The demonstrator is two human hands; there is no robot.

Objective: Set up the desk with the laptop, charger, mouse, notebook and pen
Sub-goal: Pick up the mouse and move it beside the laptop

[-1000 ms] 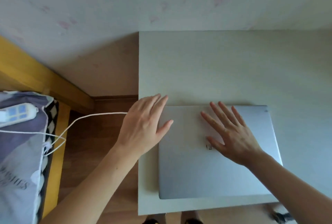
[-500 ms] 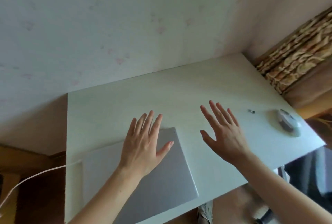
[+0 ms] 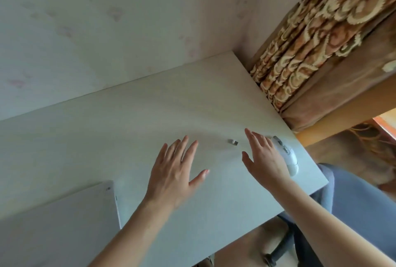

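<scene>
The closed silver laptop lies flat at the lower left of the white desk. A white mouse sits near the desk's right edge, partly behind my right hand. A small USB dongle lies just left of that hand's fingers. My right hand is open, fingers spread, hovering next to the mouse. My left hand is open too, fingers spread over bare desk to the right of the laptop. Charger, notebook and pen are out of view.
A wall runs along the desk's back edge. A patterned brown curtain hangs at the right rear corner. A grey-blue office chair stands below the desk's right front edge.
The view has swung right, so the laptop slid to the lower left. Both hands left the laptop lid and moved right; the right hand now reaches beside the mouse.
</scene>
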